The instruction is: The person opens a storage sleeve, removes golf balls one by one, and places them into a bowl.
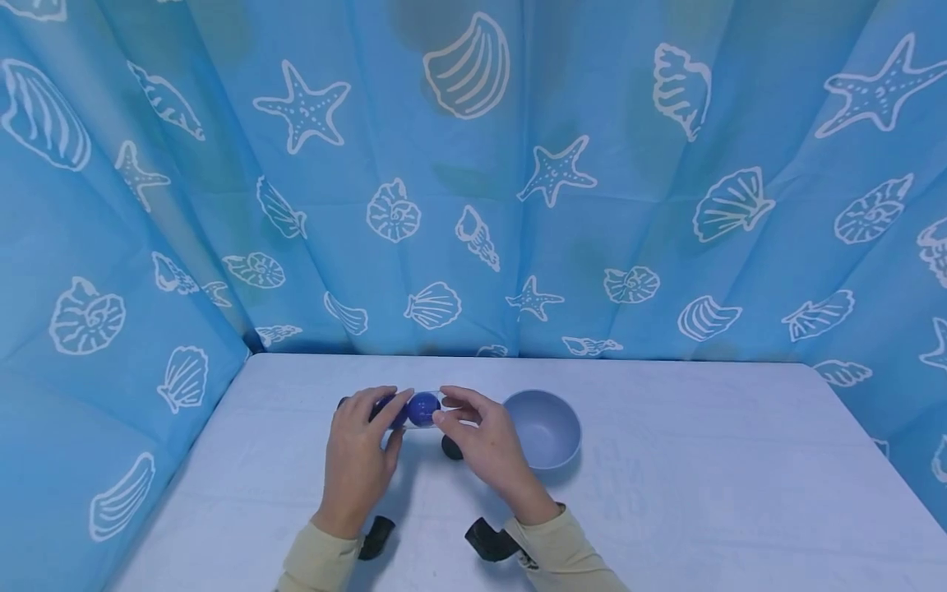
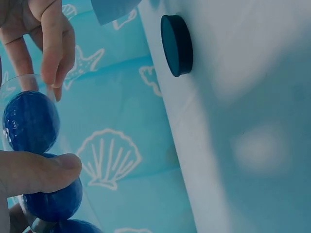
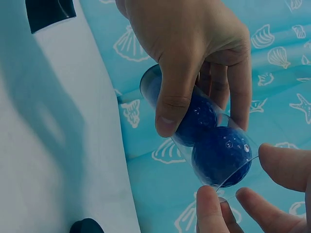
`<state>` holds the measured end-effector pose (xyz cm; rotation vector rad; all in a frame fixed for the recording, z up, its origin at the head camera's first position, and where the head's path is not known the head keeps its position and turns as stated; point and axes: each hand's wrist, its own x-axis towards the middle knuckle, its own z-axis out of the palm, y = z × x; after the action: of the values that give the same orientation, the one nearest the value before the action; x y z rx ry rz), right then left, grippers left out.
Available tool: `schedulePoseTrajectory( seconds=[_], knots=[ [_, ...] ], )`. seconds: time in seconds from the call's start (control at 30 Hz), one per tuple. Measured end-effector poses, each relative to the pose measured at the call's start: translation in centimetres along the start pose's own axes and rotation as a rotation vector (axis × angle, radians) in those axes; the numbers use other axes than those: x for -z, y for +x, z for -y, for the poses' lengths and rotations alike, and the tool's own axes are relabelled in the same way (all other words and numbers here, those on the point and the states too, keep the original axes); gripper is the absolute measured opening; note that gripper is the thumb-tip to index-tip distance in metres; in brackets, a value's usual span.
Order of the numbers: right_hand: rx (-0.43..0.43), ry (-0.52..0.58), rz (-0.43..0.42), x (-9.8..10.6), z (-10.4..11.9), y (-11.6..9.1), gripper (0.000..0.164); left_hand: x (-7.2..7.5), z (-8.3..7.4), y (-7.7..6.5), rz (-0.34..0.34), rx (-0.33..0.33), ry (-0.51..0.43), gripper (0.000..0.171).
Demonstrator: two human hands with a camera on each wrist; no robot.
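A clear tube (image 3: 221, 119) filled with dimpled blue golf balls (image 1: 424, 409) is held up over the table, lying roughly level. My left hand (image 1: 360, 452) grips its body, thumb across one ball (image 2: 53, 199) and fingers on the far side. The tube's end by my right hand (image 1: 484, 440) has no cap on it. There, the right thumb and fingertips pinch around the clear rim, beside the end ball (image 3: 222, 157). A round black cap (image 2: 177, 45) is on the white table below, between the hands.
A blue-grey bowl (image 1: 543, 429) stands on the white table (image 1: 703, 477) just right of the right hand. Black curved pieces (image 1: 376, 538) show beside both sleeves. A blue curtain (image 1: 592, 205) with white shell drawings hangs behind the table and along its sides.
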<state>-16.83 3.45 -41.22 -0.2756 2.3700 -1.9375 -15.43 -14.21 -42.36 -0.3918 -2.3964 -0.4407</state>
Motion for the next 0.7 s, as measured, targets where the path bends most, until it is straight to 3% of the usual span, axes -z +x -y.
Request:
schedulePoseTrajectory(
  seconds=[0.3,0.7],
  knots=[
    [-0.109,0.171,0.054,0.0,-0.5,0.3,0.046,0.5,-0.2,0.2,0.013,-0.037,0.059,0.048],
    [-0.124,0.275,0.110,0.1,-1.1,0.2,0.048,0.8,-0.4,0.3,0.005,-0.054,0.089,0.049]
  ],
)
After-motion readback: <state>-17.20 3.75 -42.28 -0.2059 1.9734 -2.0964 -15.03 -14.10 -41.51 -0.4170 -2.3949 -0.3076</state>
